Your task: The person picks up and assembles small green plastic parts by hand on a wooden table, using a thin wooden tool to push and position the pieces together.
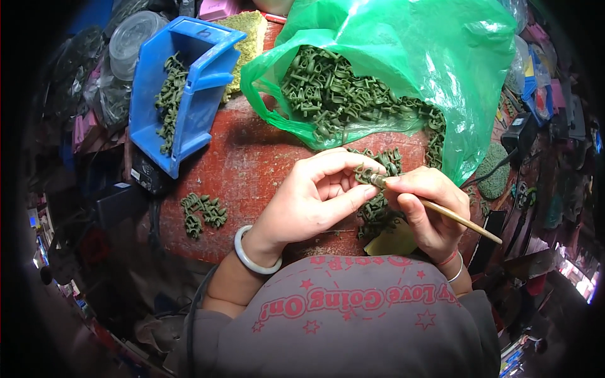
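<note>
A small olive-green curved piece [364, 174] is pinched between the thumb and forefinger of my left hand [309, 201]. My right hand [432, 205] grips a slim tool with a wooden handle [469, 223]; its metal tip meets the piece, but its exact shape cannot be made out. Below both hands lies a heap of similar green pieces [376, 213], partly covered by my fingers. A smaller cluster of pieces [205, 214] rests to the left on the red worktop [236, 179]. Many more pieces [334, 91] fill the mouth of a green plastic bag [466, 69] beyond my hands.
At the back left, a blue plastic bin [217, 79] holds more green pieces. Behind it are a yellow sponge-like block [254, 34] and a clear round container [135, 41]. A black adapter [520, 132] with a cable and a green oval pad [493, 170] lie at right.
</note>
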Demonstrator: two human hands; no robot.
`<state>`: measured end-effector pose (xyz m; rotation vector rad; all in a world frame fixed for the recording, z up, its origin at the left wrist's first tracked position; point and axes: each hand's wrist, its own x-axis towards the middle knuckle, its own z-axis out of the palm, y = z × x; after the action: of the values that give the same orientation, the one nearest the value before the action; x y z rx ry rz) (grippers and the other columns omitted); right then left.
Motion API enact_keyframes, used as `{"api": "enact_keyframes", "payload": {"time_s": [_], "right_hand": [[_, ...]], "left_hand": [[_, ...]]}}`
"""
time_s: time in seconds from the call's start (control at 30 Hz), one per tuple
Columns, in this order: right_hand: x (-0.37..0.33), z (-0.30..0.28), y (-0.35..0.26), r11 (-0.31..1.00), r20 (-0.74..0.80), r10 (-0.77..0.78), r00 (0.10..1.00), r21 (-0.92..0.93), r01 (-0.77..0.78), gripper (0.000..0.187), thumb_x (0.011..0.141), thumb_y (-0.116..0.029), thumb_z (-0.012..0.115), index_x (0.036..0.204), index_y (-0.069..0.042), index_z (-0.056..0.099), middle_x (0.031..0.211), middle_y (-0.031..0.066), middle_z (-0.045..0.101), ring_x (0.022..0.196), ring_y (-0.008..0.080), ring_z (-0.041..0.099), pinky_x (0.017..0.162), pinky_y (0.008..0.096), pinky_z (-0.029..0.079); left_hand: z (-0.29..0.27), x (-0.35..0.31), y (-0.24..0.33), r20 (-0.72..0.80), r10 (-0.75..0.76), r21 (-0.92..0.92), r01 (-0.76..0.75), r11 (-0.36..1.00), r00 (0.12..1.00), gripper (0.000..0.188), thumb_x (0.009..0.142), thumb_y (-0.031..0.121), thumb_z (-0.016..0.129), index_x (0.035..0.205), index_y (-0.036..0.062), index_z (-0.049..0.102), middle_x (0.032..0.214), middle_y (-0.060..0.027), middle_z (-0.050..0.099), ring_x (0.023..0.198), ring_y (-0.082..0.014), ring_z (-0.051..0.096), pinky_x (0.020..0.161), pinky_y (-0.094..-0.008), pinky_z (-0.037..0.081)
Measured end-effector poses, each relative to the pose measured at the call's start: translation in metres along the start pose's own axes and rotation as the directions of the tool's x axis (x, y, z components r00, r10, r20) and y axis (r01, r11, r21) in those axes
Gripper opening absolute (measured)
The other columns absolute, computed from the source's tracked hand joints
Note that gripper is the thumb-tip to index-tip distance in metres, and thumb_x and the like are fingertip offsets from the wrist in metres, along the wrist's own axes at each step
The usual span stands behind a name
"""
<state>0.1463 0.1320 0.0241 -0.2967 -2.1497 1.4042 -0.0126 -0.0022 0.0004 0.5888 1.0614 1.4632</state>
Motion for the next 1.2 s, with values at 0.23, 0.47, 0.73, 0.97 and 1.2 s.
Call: {"api": "enact_keyframes", "payload": {"time_s": [0.23, 0.47, 0.73, 0.97, 1.2], "right_hand": [[-0.004, 0.001, -0.001, 0.99, -0.013, 0.081, 0.997, 0.116, -0.079, 0.014, 0.085, 0.002, 0.069, 0.098, 0.005, 0.07, 0.087, 0.0129, 0.071, 0.072, 0.0209, 0.065, 0.065, 0.0304, 0.051], [0.017, -0.04, -0.071, 0.333, 0.199, 0.149, 0.969, 0.912, -0.238, 0.009, 0.097, -0.011, 0.054, 0.092, -0.005, 0.049, 0.073, 0.0067, 0.051, 0.062, 0.0165, 0.05, 0.051, 0.0312, 0.056], [0.022, -0.055, -0.143, 0.096, 0.396, 0.485, 0.78, 0.862, -0.498, 0.021, 0.096, -0.018, 0.062, 0.116, -0.016, 0.068, 0.078, 0.0077, 0.06, 0.05, 0.0177, 0.05, 0.046, 0.0302, 0.05], [0.032, -0.025, -0.165, 0.251, 0.221, 0.615, 0.757, 0.855, -0.453, 0.01, 0.095, -0.021, 0.048, 0.086, -0.022, 0.047, 0.056, -0.0038, 0.041, 0.042, 0.0105, 0.033, 0.069, 0.0286, 0.029], [0.026, -0.026, -0.173, 0.43, 0.035, 0.73, 0.683, 0.753, -0.498, 0.018, 0.098, -0.022, 0.041, 0.08, -0.023, 0.043, 0.053, -0.0067, 0.033, 0.042, 0.0087, 0.02, 0.062, 0.0208, 0.026]], "left_hand": [[0.0, -0.001, -0.002, -0.018, 0.009, 0.017, -0.008, 1.0, 1.0, 0.029, 0.09, -0.007, 0.061, 0.119, -0.0054, 0.061, 0.111, -0.008, 0.061, 0.099, -0.0128, 0.062, 0.085, -0.0256, 0.052], [-0.001, 0.007, 0.009, -0.234, 0.026, -0.295, -0.096, 0.951, 0.972, 0.012, 0.09, 0.001, 0.065, 0.095, 0.0027, 0.055, 0.087, -0.006, 0.06, 0.071, -0.0091, 0.059, 0.057, -0.0211, 0.049], [0.001, 0.011, -0.006, -0.245, 0.399, 0.793, -0.055, 0.607, 0.884, 0.02, 0.081, 0.0, 0.074, 0.1, 0.002, 0.068, 0.081, -0.0012, 0.054, 0.062, -0.005, 0.044, 0.055, -0.0207, 0.035], [0.002, 0.009, -0.011, -0.123, 0.364, 0.854, -0.088, 0.513, 0.923, 0.02, 0.08, 0.001, 0.074, 0.098, 0.0004, 0.065, 0.084, -0.0061, 0.053, 0.068, -0.0127, 0.049, 0.058, -0.0266, 0.04], [0.002, 0.005, -0.001, -0.292, 0.173, 0.517, 0.003, 0.856, 0.941, 0.018, 0.081, -0.002, 0.075, 0.087, 0.0036, 0.058, 0.083, 0.0041, 0.055, 0.062, -0.0003, 0.039, 0.052, -0.0185, 0.03]]}}
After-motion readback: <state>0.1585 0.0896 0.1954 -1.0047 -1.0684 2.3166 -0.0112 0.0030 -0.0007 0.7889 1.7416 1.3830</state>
